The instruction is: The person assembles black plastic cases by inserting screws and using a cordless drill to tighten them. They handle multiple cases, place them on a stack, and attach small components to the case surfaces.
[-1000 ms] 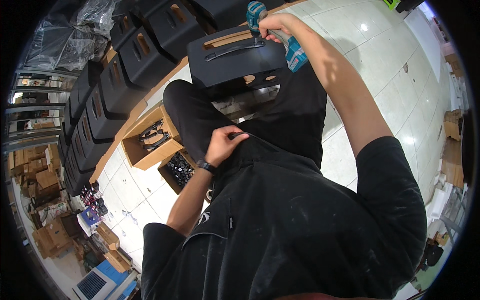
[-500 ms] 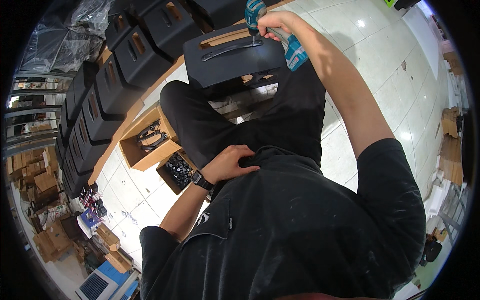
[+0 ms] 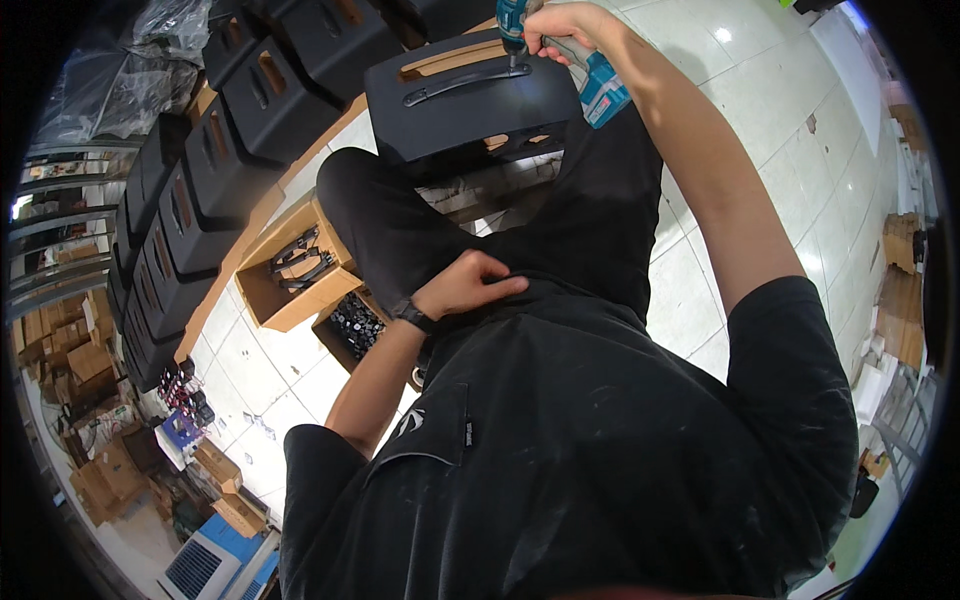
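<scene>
My right hand (image 3: 572, 28) is wrapped round the grip of a teal and black cordless drill (image 3: 603, 90). The drill points down, its tip at the right end of a black strap handle (image 3: 465, 84). That handle lies along the top of a black box-shaped cabinet (image 3: 475, 120), which has a long slot behind the handle and round openings in its near side. My left hand (image 3: 463, 286) rests on my lap by the shirt hem, its thumb stretched out and its other fingers partly hidden. I see nothing held in it.
Left of my leg, a cardboard box (image 3: 290, 312) holds more black strap handles (image 3: 302, 262). Beside it, a smaller box contains many small black parts (image 3: 355, 325). Rows of similar black cabinets (image 3: 225, 150) stand at the left. White tiles (image 3: 765, 165) cover the floor.
The drill and my right hand have shifted slightly right and up in the picture. My left thumb and forefinger have come closer together. The drill tip stays at the handle's right end.
</scene>
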